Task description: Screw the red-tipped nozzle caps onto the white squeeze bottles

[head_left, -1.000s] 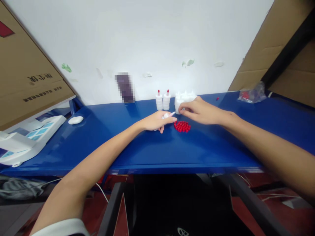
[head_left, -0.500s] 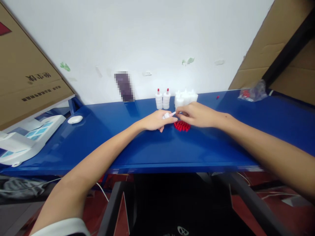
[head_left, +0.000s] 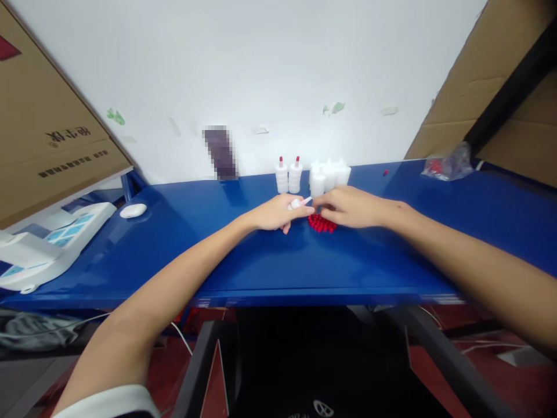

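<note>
My left hand (head_left: 278,213) is closed around a white squeeze bottle (head_left: 296,203), whose pointed nozzle sticks out to the right and carries no cap. The bottle lies tilted in the fingers, its body mostly hidden by them. Just right of it, my right hand (head_left: 346,208) hovers over a flat cluster of small red caps (head_left: 322,223), its thumb and forefinger bent and apart. Nothing shows between those fingertips. Behind the hands stand two white bottles (head_left: 282,179) topped with red caps, and a group of white bottles (head_left: 331,174) without red caps.
A blue table (head_left: 278,261) runs along a white wall. At left are a white device with blue keys (head_left: 65,238) and a white case (head_left: 133,211). A clear plastic bag (head_left: 448,165) with red pieces lies far right, and one red cap (head_left: 385,172) lies apart.
My right hand has moved slightly down, away from the nozzle tip and over the red caps, its thumb and forefinger a little further apart. My left hand stays in place with the bottle.
</note>
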Available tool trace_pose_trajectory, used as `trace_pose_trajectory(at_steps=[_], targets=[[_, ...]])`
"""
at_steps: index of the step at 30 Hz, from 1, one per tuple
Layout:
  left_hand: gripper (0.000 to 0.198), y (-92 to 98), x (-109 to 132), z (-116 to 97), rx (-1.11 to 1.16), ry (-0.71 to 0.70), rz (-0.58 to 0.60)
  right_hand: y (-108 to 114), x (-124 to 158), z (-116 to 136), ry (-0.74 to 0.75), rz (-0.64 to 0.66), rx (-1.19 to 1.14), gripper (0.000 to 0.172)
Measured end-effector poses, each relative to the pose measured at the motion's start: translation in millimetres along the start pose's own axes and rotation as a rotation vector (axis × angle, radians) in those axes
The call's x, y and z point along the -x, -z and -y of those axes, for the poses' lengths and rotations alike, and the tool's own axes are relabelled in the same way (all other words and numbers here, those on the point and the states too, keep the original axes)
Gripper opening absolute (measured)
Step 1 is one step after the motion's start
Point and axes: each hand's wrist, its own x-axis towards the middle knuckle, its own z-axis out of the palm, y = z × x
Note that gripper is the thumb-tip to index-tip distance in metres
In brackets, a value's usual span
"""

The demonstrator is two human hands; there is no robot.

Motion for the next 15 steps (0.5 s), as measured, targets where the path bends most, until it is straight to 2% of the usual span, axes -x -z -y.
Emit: trace_pose_trajectory(at_steps=[5,11,15], targets=[[0.049,0.7,-1.3,3.6,0.017,0.025,-0.007,0.7,1.0,0.7,0.007,-0.058,0.002,0.025],[0.046,-0.4,-2.9,5.8,0.041,-0.017,-0.016,-1.8,3.7,2.3,0.016,-0.266,-0.027,0.035],[0.046,-1.5,-1.0,1.8,0.033,-0.045,-0.006,-6.5,1.8,2.7,0.052,-0.275,-0.051,0.04]])
